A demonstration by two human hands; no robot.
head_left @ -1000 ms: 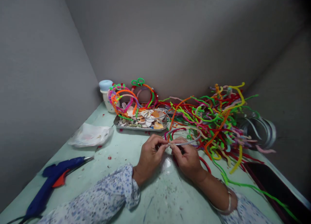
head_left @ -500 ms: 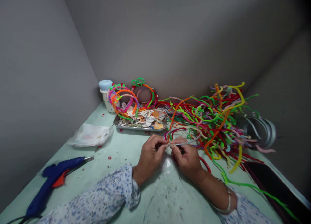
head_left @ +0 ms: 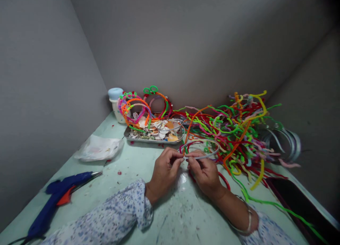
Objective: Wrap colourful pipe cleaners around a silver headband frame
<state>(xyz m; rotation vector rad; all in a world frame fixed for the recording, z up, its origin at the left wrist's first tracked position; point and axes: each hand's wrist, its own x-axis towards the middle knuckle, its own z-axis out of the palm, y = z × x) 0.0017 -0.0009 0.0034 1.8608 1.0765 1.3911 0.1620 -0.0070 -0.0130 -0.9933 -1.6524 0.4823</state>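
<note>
In front of me, a thin pale grey headband [head_left: 213,152] is held low over the table. My left hand [head_left: 164,170] is closed in a pinch at one end of it. My right hand [head_left: 206,174] pinches the band just beside that, its fingertips close to the left ones. The rest of the band curves away over the right fingers. Green, orange and red pipe cleaners [head_left: 225,180] lie behind and beneath the hands. Whether a strand is also caught between the fingertips is too small to tell.
A metal tray [head_left: 148,142] of shells stands behind, with pipe-cleaner-wrapped headbands [head_left: 136,102] on it. A tangled pipe cleaner heap [head_left: 239,128], bare headbands [head_left: 294,145] and a dark phone-like slab [head_left: 300,202] are rightward. Leftward are a blue glue gun [head_left: 57,199], plastic bag [head_left: 99,148] and lidded jar [head_left: 115,93].
My right fingertips have shifted very slightly right along the headband, leaving a small pale length showing between the hands. My left hand stays about where it was.
</note>
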